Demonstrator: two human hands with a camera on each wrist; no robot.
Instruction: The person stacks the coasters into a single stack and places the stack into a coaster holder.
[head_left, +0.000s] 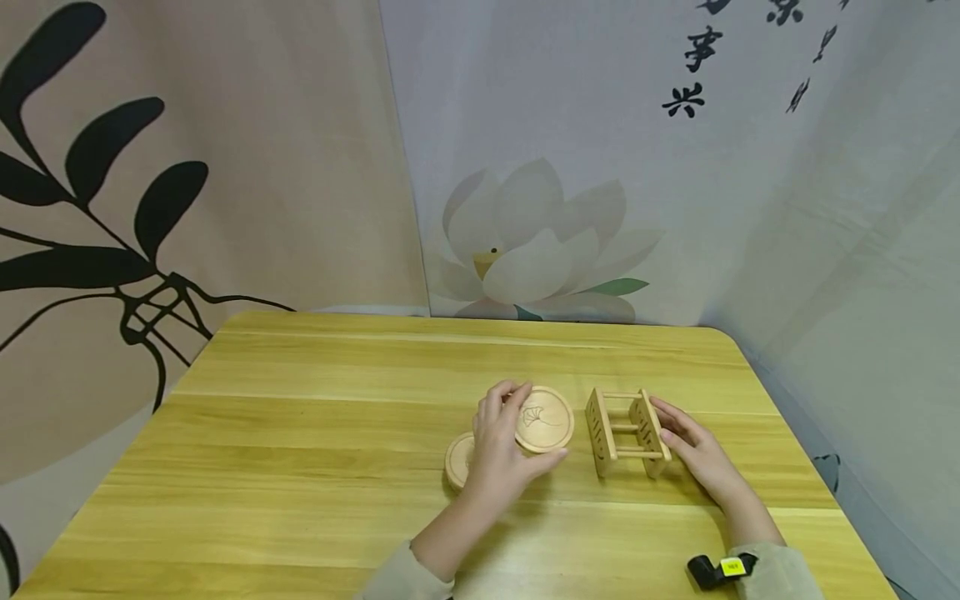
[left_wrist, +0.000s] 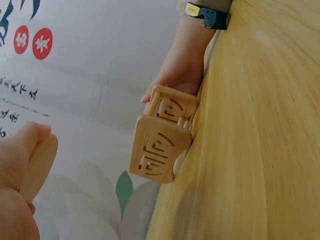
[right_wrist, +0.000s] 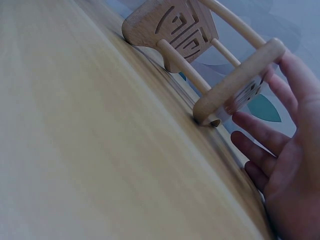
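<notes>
My left hand [head_left: 495,450] pinches a round wooden coaster [head_left: 545,421] by its edges, thumb low and fingers at the top. A thin leaf-like figure is carved on its face; in the left wrist view the coaster [left_wrist: 42,167] shows edge-on, raised above the tabletop. Partly hidden under that hand, another round coaster [head_left: 456,462] lies on the table. To the right stands a small wooden rack [head_left: 602,433], two cut-out side panels joined by rods. My right hand [head_left: 697,450] touches its right panel from outside, with loosely bent fingers [right_wrist: 260,132] beside it.
The wooden table [head_left: 300,467] runs back to a printed cloth [head_left: 540,108] with a lotus and characters. On the right sleeve sits a black device [head_left: 720,571] with a yellow label.
</notes>
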